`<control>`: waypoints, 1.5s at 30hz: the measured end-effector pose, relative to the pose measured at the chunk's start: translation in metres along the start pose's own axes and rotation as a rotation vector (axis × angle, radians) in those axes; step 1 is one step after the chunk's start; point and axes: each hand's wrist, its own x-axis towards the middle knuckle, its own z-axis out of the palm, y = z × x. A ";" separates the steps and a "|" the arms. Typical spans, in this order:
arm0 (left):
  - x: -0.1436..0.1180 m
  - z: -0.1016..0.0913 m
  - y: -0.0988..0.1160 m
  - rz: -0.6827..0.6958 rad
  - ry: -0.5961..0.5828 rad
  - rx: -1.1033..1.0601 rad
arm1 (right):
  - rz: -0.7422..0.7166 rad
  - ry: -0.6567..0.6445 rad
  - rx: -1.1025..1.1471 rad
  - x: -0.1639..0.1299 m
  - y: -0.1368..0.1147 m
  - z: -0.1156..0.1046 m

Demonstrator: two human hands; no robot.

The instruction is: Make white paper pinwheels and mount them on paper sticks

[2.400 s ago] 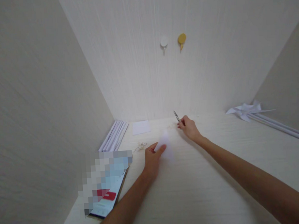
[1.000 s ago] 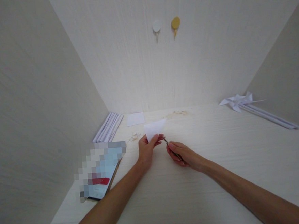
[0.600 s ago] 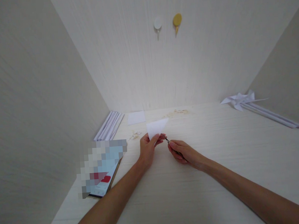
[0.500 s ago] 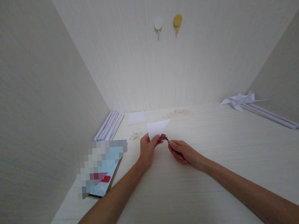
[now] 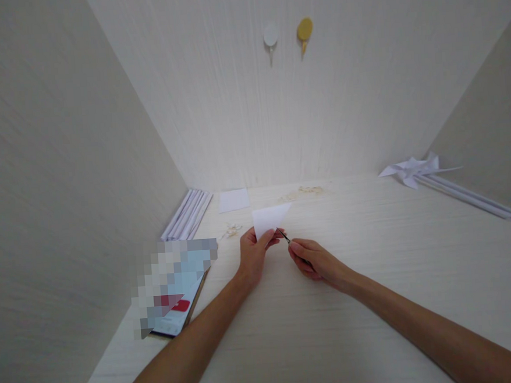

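My left hand (image 5: pixel 254 257) pinches the lower corner of a white folded paper triangle (image 5: pixel 268 218) and holds it up above the pale wooden desk (image 5: pixel 317 321). My right hand (image 5: pixel 315 258) grips a small pair of scissors (image 5: pixel 285 236), whose blades point up and left and meet the paper's lower edge beside my left thumb. Both forearms reach in from the bottom of the view.
A phone with a blurred screen (image 5: pixel 175 290) lies at the left. Behind it are rolled white paper sticks (image 5: pixel 188 215), a white square sheet (image 5: pixel 234 199) and small scraps (image 5: pixel 232 230). A white paper pinwheel (image 5: pixel 411 169) on sticks lies at the right. Two hooks (image 5: pixel 271 36) hang on the back wall.
My right hand picked up the scissors from the back of the desk and brought them to the paper. My left hand lifted the paper upright. Over the last half second nothing much moved.
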 end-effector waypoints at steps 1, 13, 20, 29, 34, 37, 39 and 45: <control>0.000 0.000 0.000 0.002 -0.001 0.003 | 0.006 0.002 -0.004 0.000 0.000 0.000; 0.000 0.001 0.000 -0.010 0.014 -0.009 | -0.003 0.004 0.000 0.001 0.001 0.000; 0.000 0.001 0.000 -0.017 0.017 0.002 | -0.011 0.010 0.001 0.001 0.002 0.000; -0.001 0.001 0.000 -0.014 0.016 -0.008 | -0.006 0.032 -0.016 0.001 0.000 0.001; 0.000 0.000 0.001 -0.017 0.010 -0.020 | -0.007 0.009 0.007 0.000 0.000 0.000; 0.003 -0.004 0.003 -0.040 0.028 -0.017 | 0.018 -0.019 0.020 0.000 0.000 -0.002; 0.006 -0.009 0.004 -0.060 0.019 -0.015 | 0.040 -0.037 0.042 0.001 0.000 -0.004; 0.012 -0.018 0.005 -0.094 -0.084 0.001 | 0.114 -0.077 0.076 0.001 -0.003 -0.011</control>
